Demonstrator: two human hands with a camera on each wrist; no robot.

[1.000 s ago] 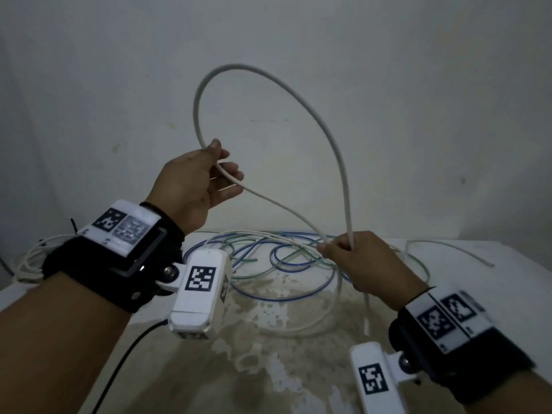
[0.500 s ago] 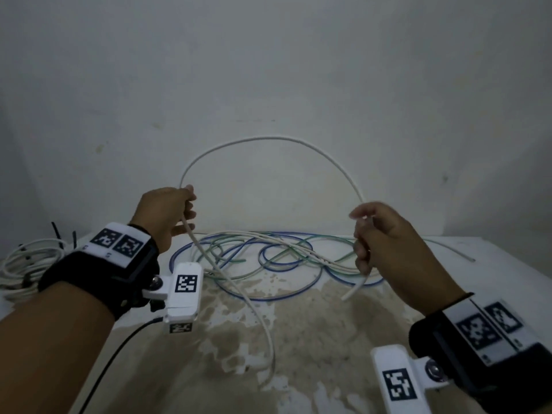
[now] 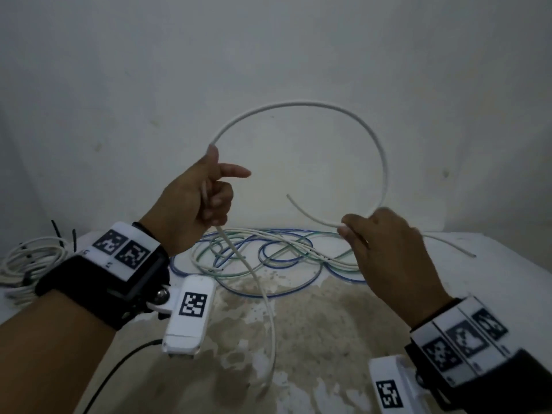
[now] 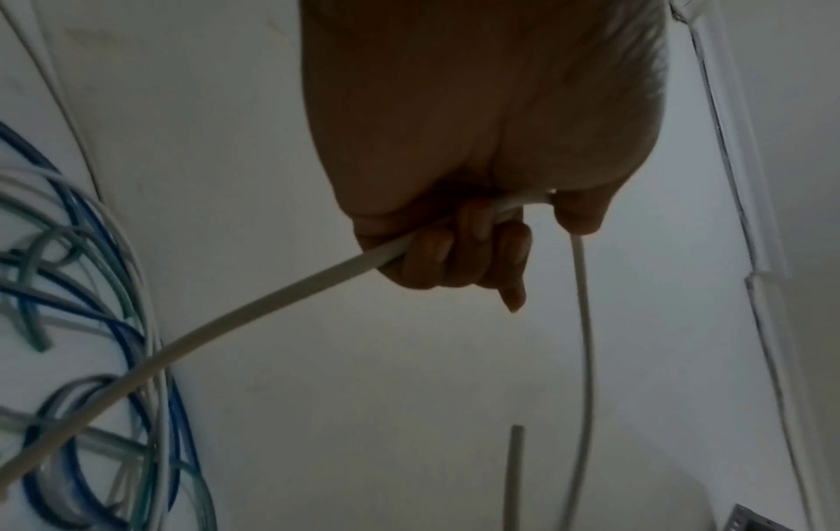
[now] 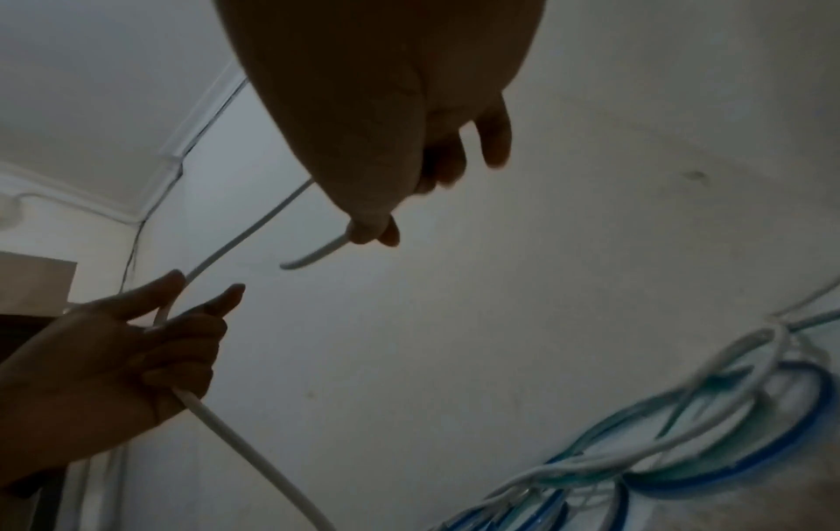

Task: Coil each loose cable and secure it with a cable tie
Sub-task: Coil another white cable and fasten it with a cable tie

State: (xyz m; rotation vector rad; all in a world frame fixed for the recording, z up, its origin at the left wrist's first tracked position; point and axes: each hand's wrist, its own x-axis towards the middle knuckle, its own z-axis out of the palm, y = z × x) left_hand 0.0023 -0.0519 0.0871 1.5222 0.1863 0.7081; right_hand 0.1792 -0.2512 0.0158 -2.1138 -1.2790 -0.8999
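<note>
A stiff white cable (image 3: 298, 103) arcs in the air in one big loop between my hands. My left hand (image 3: 206, 198) grips it in a fist, index finger pointing right; the tail (image 3: 263, 294) drops from the fist to the table. In the left wrist view, the cable (image 4: 282, 298) runs through my curled fingers (image 4: 459, 258). My right hand (image 3: 379, 243) pinches the cable near its free end (image 3: 301, 209), which sticks out to the left. The right wrist view shows thumb and finger pinching the short end (image 5: 318, 255), with the left hand (image 5: 136, 345) lower left.
Loose blue, green and white cables (image 3: 268, 255) lie tangled on the stained white table (image 3: 328, 339) below my hands. A white cable bundle (image 3: 27, 264) with black ties (image 3: 56, 231) sits at the far left. A thin white cable (image 3: 448, 243) lies at the right. A wall stands close behind.
Both hands have risen and come closer together, curving the white cable into a rounder loop. The free end now points left from my right hand, and my left index finger has straightened.
</note>
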